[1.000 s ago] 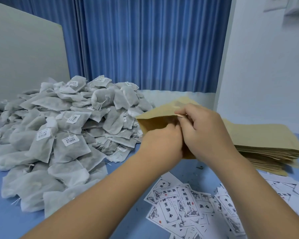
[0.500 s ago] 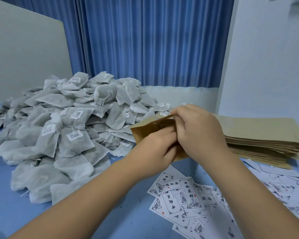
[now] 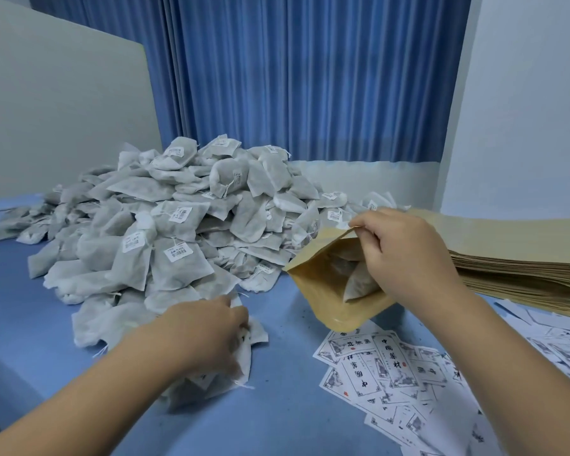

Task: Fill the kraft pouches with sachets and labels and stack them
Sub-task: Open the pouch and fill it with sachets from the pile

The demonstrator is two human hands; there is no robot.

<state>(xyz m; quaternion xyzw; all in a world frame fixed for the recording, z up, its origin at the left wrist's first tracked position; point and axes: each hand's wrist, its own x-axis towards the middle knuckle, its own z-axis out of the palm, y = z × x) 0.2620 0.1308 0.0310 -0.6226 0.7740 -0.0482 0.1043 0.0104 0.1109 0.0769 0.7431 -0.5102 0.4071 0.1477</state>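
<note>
On the blue table (image 3: 293, 422): sachet grabbed, pouch held open.
sachet pile (image 3: 165, 245) at 10 o'clock; left hand (image 3: 204, 327) at 7, fingers curled on a loose sachet (image 3: 246, 353) at the pile's near edge. kraft pouch (image 3: 326, 301) at 5, packed sachet (image 3: 359, 284) inside, its lip pinched by the right hand (image 3: 405, 258) at 4. labels (image 3: 392, 370) at 5, pouch stack (image 3: 524, 258) at 3.

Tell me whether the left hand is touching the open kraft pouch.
Apart: head view shows the left hand gripping sachets, bare table between it and the pouch.

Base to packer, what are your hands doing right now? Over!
Right hand pinches kraft pouch open, sachet visible inside. Left hand grips loose sachets at pile edge. Nothing blocking.
</note>
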